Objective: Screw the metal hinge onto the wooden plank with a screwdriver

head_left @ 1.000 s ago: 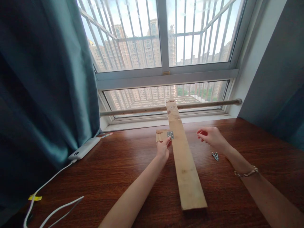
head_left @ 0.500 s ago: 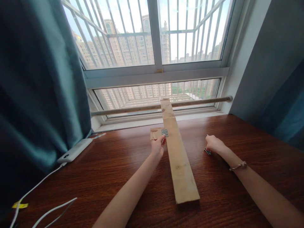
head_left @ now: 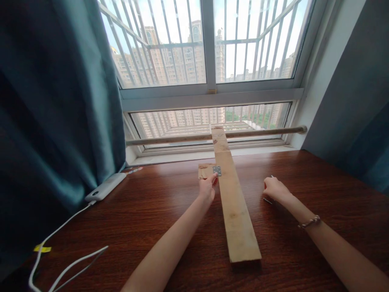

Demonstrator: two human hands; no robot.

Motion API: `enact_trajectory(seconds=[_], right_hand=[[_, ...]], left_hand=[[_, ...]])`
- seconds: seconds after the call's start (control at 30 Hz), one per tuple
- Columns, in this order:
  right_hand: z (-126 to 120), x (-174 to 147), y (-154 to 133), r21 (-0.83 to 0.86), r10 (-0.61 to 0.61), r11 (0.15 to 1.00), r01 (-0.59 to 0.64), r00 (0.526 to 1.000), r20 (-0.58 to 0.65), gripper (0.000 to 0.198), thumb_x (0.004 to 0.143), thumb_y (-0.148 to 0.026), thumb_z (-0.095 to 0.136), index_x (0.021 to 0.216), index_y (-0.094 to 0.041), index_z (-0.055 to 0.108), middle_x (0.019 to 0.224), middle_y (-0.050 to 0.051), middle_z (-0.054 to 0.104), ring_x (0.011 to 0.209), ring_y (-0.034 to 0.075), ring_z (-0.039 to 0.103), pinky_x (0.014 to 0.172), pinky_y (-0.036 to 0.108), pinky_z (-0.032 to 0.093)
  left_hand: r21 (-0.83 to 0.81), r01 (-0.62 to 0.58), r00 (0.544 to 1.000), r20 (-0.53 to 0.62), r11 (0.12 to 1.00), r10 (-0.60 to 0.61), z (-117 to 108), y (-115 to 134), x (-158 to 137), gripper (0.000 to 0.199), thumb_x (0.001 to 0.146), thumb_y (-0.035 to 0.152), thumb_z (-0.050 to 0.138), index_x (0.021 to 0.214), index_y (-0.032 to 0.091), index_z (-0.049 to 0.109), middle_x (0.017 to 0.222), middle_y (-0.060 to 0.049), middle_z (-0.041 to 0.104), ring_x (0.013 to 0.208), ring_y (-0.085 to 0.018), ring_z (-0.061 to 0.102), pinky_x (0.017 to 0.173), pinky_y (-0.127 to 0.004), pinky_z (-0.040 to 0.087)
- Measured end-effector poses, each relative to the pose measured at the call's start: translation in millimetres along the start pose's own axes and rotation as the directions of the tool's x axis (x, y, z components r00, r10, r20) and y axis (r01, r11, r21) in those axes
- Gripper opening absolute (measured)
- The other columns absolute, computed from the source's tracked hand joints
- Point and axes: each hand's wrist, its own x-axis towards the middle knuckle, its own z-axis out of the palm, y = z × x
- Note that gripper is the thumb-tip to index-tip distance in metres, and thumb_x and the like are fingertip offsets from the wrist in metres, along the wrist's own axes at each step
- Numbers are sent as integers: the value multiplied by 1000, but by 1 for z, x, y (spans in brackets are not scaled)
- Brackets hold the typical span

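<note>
My left hand [head_left: 208,188] is closed, thumb and fingers pinching a small metal hinge [head_left: 216,170]. The hinge spans the joint between a short wood piece [head_left: 205,170] and the left edge of a long pale board [head_left: 236,209]. Right of the board, my right hand [head_left: 276,189] is closed in a pinch low over the table. A thin silvery tip, which looks like a screw [head_left: 272,176], sticks out above its fingers. Just below that hand, a dark screw [head_left: 267,200] lies on the table; my palm may hide others.
The dark wooden table [head_left: 146,227] reaches to a barred window. A horizontal rail [head_left: 264,132] crosses behind the board's far end. At left are a white power bank [head_left: 105,187], its white cable [head_left: 65,221], a yellow tag [head_left: 42,248] and a blue curtain [head_left: 69,101].
The view has shifted, so the scene sits further right. My right hand has come slightly closer to the board, and less of the screws below it shows. My left hand stays on the hinge.
</note>
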Motion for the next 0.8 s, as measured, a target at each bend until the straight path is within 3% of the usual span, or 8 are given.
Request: enact_trajectory(seconds=[0.07, 0.13, 0.2, 0.27, 0.33, 0.47, 0.6, 0.8], right_hand=[[-9, 0, -7, 120, -95, 986, 113, 985, -144, 16, 69, -15, 54, 78, -14, 66, 81, 11, 68, 79, 22, 64, 68, 28, 46], [-18, 2, -24, 340, -176, 893, 296, 923, -341, 16, 72, -21, 54, 82, -17, 66, 79, 6, 68, 77, 18, 64, 72, 28, 47], [-25, 5, -49, 570, -178, 694, 440, 871, -457, 19, 73, -28, 56, 85, -17, 65, 78, 4, 68, 71, 16, 64, 68, 26, 49], [-26, 12, -81, 715, -184, 469, 518, 849, -495, 21, 72, -32, 58, 84, -16, 63, 79, 5, 68, 69, 15, 64, 65, 26, 50], [-20, 21, -112, 762, -175, 363, 537, 842, -510, 20, 70, -31, 60, 82, -15, 62, 78, 5, 68, 68, 15, 64, 64, 25, 51], [-2, 40, -149, 716, -161, 435, 545, 830, -534, 13, 70, -26, 59, 76, -15, 62, 73, 4, 67, 65, 14, 63, 62, 24, 50], [8, 47, -153, 652, -184, 498, 572, 805, -564, 11, 72, -24, 57, 75, -16, 62, 72, 2, 66, 61, 12, 61, 60, 23, 48], [10, 45, -153, 461, -288, 579, 673, 697, -656, 9, 75, -17, 54, 76, -15, 63, 73, 3, 63, 64, 12, 57, 63, 22, 45]], left_hand=[[-18, 2, 1000, -5, 1000, -2, 1, 0, -1, 27, 63, -5, 62, 82, 13, 58, 73, -2, 65, 60, -9, 61, 56, -19, 49], [-33, 4, 1000, -13, 999, -4, 1, 0, -1, 27, 62, -6, 61, 81, 13, 58, 72, -2, 65, 60, -10, 61, 57, -19, 49], [-38, 6, 1000, -15, 999, -7, 2, -1, 0, 28, 62, -7, 61, 81, 13, 58, 72, -2, 66, 61, -9, 62, 58, -19, 49], [-38, 10, 1000, -7, 999, -10, 1, -1, 0, 27, 62, -6, 62, 81, 13, 58, 73, -2, 66, 62, -10, 62, 58, -19, 49], [-45, 14, 1000, -1, 999, -14, 1, -2, 1, 27, 62, -6, 63, 81, 13, 59, 74, -3, 67, 63, -11, 63, 59, -19, 49], [-77, 33, 999, 1, 997, -33, 2, -2, 1, 25, 62, -6, 63, 79, 11, 61, 72, -4, 67, 62, -11, 63, 57, -18, 48], [-90, 32, 999, -13, 995, -33, 2, -2, 1, 25, 60, -8, 63, 78, 11, 62, 73, -4, 67, 63, -11, 63, 57, -18, 48], [-98, 47, 997, -54, 994, -52, 3, -3, 1, 27, 59, -9, 64, 77, 11, 63, 72, -2, 67, 60, -10, 62, 54, -17, 47]])
